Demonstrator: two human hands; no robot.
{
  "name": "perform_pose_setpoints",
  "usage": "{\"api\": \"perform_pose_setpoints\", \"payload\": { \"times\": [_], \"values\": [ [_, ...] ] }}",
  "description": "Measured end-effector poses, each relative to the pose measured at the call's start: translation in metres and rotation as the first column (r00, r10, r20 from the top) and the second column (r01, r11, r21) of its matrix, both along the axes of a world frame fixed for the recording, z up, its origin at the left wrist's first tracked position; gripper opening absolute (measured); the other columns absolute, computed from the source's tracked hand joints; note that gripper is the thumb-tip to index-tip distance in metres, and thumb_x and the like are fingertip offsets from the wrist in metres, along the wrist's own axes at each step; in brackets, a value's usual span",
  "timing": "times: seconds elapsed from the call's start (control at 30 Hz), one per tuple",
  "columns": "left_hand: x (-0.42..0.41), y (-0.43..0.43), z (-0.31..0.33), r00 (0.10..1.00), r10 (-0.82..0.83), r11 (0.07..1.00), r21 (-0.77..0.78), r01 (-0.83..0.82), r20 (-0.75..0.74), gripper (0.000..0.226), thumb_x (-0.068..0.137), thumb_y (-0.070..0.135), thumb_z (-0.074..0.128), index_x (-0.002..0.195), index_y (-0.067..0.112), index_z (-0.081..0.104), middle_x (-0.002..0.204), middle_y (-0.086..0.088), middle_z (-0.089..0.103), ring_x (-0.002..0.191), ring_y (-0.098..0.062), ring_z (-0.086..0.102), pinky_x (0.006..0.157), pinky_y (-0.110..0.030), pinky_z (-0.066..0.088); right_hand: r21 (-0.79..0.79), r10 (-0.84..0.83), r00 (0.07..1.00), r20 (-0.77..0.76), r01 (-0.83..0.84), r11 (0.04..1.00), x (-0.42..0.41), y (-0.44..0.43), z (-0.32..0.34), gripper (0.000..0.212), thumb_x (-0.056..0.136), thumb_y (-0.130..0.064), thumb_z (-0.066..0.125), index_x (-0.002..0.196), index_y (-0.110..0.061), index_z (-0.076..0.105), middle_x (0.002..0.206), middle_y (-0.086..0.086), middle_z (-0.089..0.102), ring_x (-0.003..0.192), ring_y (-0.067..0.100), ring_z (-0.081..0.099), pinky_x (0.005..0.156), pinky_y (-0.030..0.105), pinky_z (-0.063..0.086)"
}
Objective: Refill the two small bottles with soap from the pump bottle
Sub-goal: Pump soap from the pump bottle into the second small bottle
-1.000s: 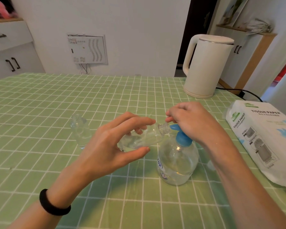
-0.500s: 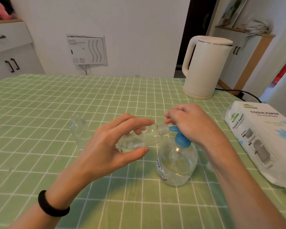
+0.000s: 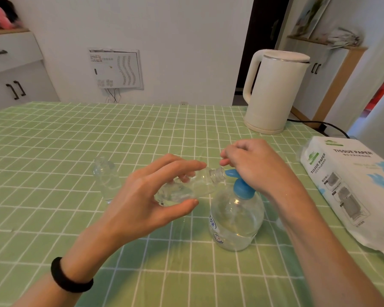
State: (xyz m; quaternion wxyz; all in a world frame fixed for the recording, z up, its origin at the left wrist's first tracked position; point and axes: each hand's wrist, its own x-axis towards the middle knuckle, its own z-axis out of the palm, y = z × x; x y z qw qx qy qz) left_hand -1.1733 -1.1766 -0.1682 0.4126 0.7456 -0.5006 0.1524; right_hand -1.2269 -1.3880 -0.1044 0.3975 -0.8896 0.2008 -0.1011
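My left hand (image 3: pixel 142 196) grips a small clear bottle (image 3: pixel 200 185), tilted almost flat, with its open mouth at the blue nozzle of the pump bottle (image 3: pixel 237 222). The pump bottle is clear and round and stands on the green checked tablecloth (image 3: pixel 75 134), holding some clear liquid. My right hand (image 3: pixel 257 167) rests on top of the blue pump head (image 3: pixel 242 188) with its fingers curled over it. A second small clear bottle (image 3: pixel 105 178) stands upright and uncapped to the left of my left hand.
A white electric kettle (image 3: pixel 273 91) stands at the back right, its black cable (image 3: pixel 319 124) running off the table's right edge. A white tissue paper pack (image 3: pixel 353 187) lies along the right edge. Cabinets and a wall lie beyond the table.
Both hands and the bottles keep their places; only the view has shifted slightly.
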Motion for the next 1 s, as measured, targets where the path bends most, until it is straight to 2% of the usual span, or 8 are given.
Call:
{"api": "perform_pose_setpoints", "payload": {
  "times": [0.2, 0.27, 0.4, 0.57, 0.7, 0.83, 0.9, 1.0],
  "values": [
    [-0.0002, -0.0002, 0.0001, 1.0, -0.005, 1.0, -0.006, 0.005, 0.004, 0.052, 0.088, 0.032, 0.08, 0.137, 0.026, 0.064, 0.117, 0.01, 0.069, 0.104, -0.015, 0.07, 0.083, -0.03, 0.058, -0.02, -0.009, 0.999, 0.039, 0.01, 1.0, -0.0008, -0.0023, 0.0018, 0.044, 0.091, -0.034, 0.047, 0.108, 0.0, 0.069, 0.108, 0.017, 0.073, 0.094, 0.027, 0.072, 0.088, 0.051, 0.055],
    [0.0003, 0.0002, 0.0003, 1.0, -0.006, 1.0, -0.011, 0.006, 0.003, 0.052, 0.088, 0.031, 0.08, 0.137, 0.025, 0.065, 0.116, 0.009, 0.07, 0.103, -0.016, 0.07, 0.082, -0.031, 0.058, -0.046, -0.011, 0.999, 0.048, 0.014, 0.999, -0.0011, -0.0021, 0.0024, 0.044, 0.091, -0.034, 0.047, 0.108, -0.001, 0.07, 0.106, 0.015, 0.074, 0.098, 0.03, 0.069, 0.089, 0.047, 0.055],
    [0.0017, 0.0005, 0.0007, 1.0, -0.008, 1.0, -0.011, 0.008, -0.001, 0.051, 0.089, 0.03, 0.08, 0.137, 0.024, 0.065, 0.116, 0.008, 0.07, 0.103, -0.016, 0.071, 0.082, -0.031, 0.058, -0.011, -0.003, 1.0, 0.03, 0.004, 1.0, 0.0, 0.0008, 0.0023, 0.044, 0.088, -0.032, 0.048, 0.108, 0.001, 0.069, 0.109, 0.019, 0.072, 0.104, 0.037, 0.067, 0.092, 0.056, 0.056],
    [0.0001, 0.0005, 0.0016, 1.0, -0.001, 1.0, -0.004, 0.001, 0.006, 0.051, 0.088, 0.032, 0.08, 0.137, 0.024, 0.065, 0.115, 0.008, 0.069, 0.103, -0.015, 0.07, 0.083, -0.03, 0.057, -0.006, -0.009, 1.0, -0.001, 0.009, 1.0, -0.0013, 0.0019, -0.0004, 0.04, 0.09, -0.031, 0.05, 0.106, -0.001, 0.071, 0.106, 0.017, 0.074, 0.103, 0.036, 0.068, 0.091, 0.052, 0.055],
    [-0.0013, 0.0003, 0.0023, 1.0, -0.002, 1.0, -0.002, 0.002, 0.007, 0.051, 0.089, 0.032, 0.079, 0.137, 0.025, 0.065, 0.116, 0.01, 0.069, 0.103, -0.014, 0.07, 0.085, -0.026, 0.056, 0.0, -0.011, 1.0, 0.015, 0.011, 1.0, -0.0033, 0.0021, 0.0042, 0.047, 0.086, -0.035, 0.047, 0.107, 0.001, 0.069, 0.107, 0.018, 0.073, 0.102, 0.036, 0.068, 0.091, 0.056, 0.057],
    [-0.0011, 0.0002, 0.0018, 1.0, -0.001, 1.0, -0.002, 0.001, 0.013, 0.051, 0.089, 0.033, 0.079, 0.137, 0.027, 0.064, 0.117, 0.012, 0.068, 0.103, -0.014, 0.07, 0.084, -0.026, 0.056, -0.034, -0.012, 0.999, 0.042, 0.013, 0.999, -0.0037, 0.0022, 0.0052, 0.051, 0.082, -0.04, 0.044, 0.104, -0.003, 0.071, 0.103, 0.014, 0.075, 0.096, 0.031, 0.07, 0.086, 0.05, 0.058],
    [0.0001, 0.0001, 0.0015, 1.0, -0.005, 1.0, -0.002, 0.005, 0.009, 0.051, 0.089, 0.032, 0.079, 0.137, 0.026, 0.065, 0.117, 0.011, 0.068, 0.103, -0.014, 0.07, 0.085, -0.024, 0.055, -0.013, -0.008, 0.999, 0.042, 0.008, 1.0, -0.002, 0.0016, 0.0036, 0.049, 0.083, -0.038, 0.045, 0.105, -0.001, 0.07, 0.105, 0.017, 0.074, 0.097, 0.031, 0.07, 0.089, 0.053, 0.058],
    [0.002, 0.0002, 0.0006, 1.0, -0.002, 1.0, 0.001, 0.002, -0.002, 0.052, 0.089, 0.032, 0.08, 0.138, 0.024, 0.065, 0.116, 0.009, 0.069, 0.104, -0.014, 0.07, 0.087, -0.023, 0.054, -0.001, 0.006, 1.0, 0.016, -0.006, 1.0, 0.0008, 0.0009, -0.0001, 0.046, 0.086, -0.035, 0.047, 0.105, 0.0, 0.07, 0.108, 0.018, 0.073, 0.089, 0.018, 0.073, 0.091, 0.053, 0.056]
  ]
}}
